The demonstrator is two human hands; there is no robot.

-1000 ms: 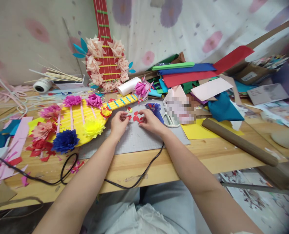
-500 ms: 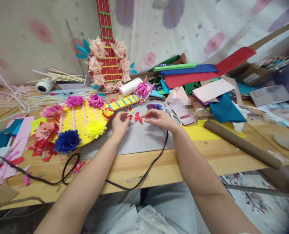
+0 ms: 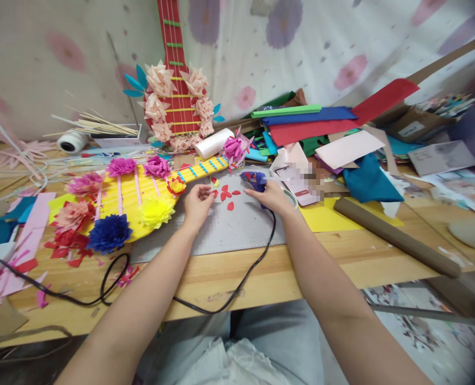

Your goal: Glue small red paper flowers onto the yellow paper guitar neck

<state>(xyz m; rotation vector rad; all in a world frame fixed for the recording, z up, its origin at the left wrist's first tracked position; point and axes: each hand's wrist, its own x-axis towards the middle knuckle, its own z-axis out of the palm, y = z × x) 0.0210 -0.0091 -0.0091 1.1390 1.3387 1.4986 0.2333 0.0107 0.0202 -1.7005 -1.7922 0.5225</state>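
My left hand [image 3: 198, 203] is closed in a pinch, with a small red paper petal [image 3: 215, 194] at its fingertips. Several more red paper petals [image 3: 225, 193] lie on the grey work board [image 3: 221, 231] between my hands. On the right, my right hand [image 3: 275, 198] is round the handle of a blue glue gun [image 3: 253, 179], its thumb stretched to the left. Part of the handle is hidden by the fingers. A black cord [image 3: 257, 263] runs from the gun down over the table edge. Left of my left hand lies a yellow paper guitar [image 3: 141, 192] with paper flowers.
A red paper guitar [image 3: 177, 115] leans on the back curtain. Scissors [image 3: 291, 197] and a phone [image 3: 297, 184] are right of my right hand. Coloured paper [image 3: 313, 131] is piled behind them. A brown paper roll [image 3: 397, 235] lies at the right, a blue paper flower [image 3: 109, 233] at the left.
My right hand has left the red petals and moved right onto the glue gun. One petal now lies lower on the board. My left hand has stayed in place.
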